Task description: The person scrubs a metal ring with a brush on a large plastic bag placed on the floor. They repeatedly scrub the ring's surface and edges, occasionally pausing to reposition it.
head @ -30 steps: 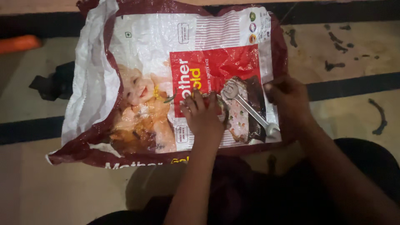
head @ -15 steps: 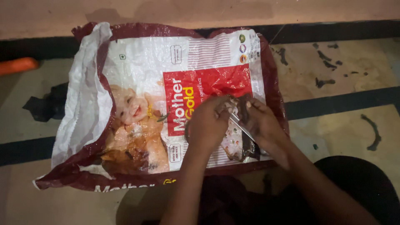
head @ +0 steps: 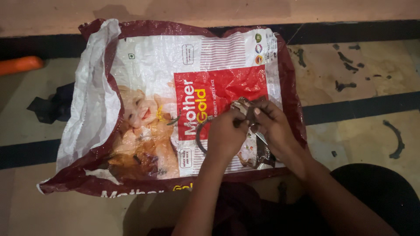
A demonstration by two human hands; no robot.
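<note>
- Over the right half of the woven sack [head: 144,83], which lies flat on the floor [head: 358,78], both hands meet at one spot, above the sack's red panel and just below its middle.
- The left hand [head: 225,135] comes up from the lower edge of the view, its fingers curled in tight toward the palm; they look closed on a small dark metal part [head: 243,105], though the hand's back hides just what they pinch.
- The right hand [head: 273,129] comes in from the lower right, its fingers [head: 259,112] bent over the same part from the other side, touching it and closed about it.
- The metal part sits between the two hands, at their upper edge, lifted a little off the sack as far as can be told; its shape is too small and shadowed to name.
- A thin dark ring or curved band [head: 200,133] shows just left of the left hand, lying on the sack and running in under that hand; whether it joins the held part cannot be told.
- A slim bright metal tool [head: 261,139] peeks out below the right hand, its long axis slanting down to the right, lying on the sack.
- Both hands are equally near the part; the right hand is the nearer to the slim tool, the left to the ring.
- Well apart at the left, an orange object [head: 19,64] and a black scrap [head: 50,105] lie on the floor.
</note>
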